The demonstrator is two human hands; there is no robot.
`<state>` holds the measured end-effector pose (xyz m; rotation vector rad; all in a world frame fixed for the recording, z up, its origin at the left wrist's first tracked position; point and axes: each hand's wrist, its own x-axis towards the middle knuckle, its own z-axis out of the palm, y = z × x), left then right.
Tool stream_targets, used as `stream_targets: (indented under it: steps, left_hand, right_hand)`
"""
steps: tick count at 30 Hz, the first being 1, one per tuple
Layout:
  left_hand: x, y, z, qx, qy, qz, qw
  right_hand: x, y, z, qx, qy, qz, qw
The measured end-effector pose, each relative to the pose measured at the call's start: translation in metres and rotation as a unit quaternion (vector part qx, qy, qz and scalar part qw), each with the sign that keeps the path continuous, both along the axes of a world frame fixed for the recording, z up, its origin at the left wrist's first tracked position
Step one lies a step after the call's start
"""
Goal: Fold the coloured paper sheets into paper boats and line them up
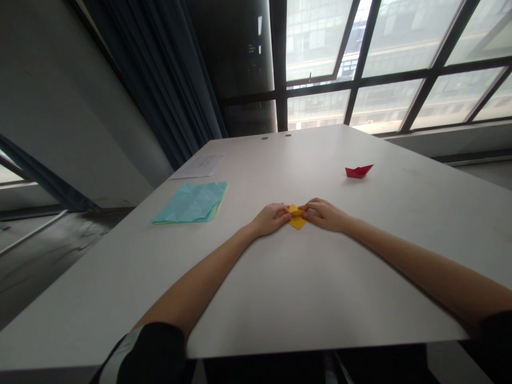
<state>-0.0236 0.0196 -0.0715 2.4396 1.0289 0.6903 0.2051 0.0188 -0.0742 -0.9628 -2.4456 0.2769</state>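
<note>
A small folded piece of yellow paper (297, 221) lies in the middle of the white table, one corner pointing toward me. My left hand (271, 219) pinches its left side between thumb and fingers. From the other side, my right hand (325, 214) grips the right edge the same way. Both hands rest low at the tabletop, and their fingers cover the paper's side corners. A raised fold crosses the paper between the two thumbs.
A red folded paper boat (359, 171) stands on the table (256, 298) at the right. To the left lies a stack of creased light-blue paper (194, 201), with a printed sheet (199, 166) behind it. Windows and a dark curtain (160, 69) stand beyond the far edge.
</note>
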Motion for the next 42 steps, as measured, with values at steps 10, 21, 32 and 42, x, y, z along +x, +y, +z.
stream_targets:
  steps: [10, 21, 32, 42]
  left_hand:
    - [-0.002, 0.000, -0.001, -0.007, -0.050, 0.054, 0.997]
    - [0.002, -0.002, -0.005, 0.119, 0.111, 0.070, 0.984]
    - [-0.002, 0.002, -0.003, 0.078, 0.011, 0.048, 0.996]
    - [-0.004, 0.000, 0.000, 0.126, -0.048, 0.127, 0.983]
  right_hand:
    - [0.000, 0.000, -0.003, -0.025, 0.050, -0.026, 0.998]
    - [0.000, 0.007, -0.010, 0.044, 0.025, 0.003, 0.999]
    - [0.001, 0.008, -0.011, 0.036, 0.007, 0.004, 0.999]
    - [-0.002, 0.000, -0.004, 0.038, 0.046, 0.027, 0.998]
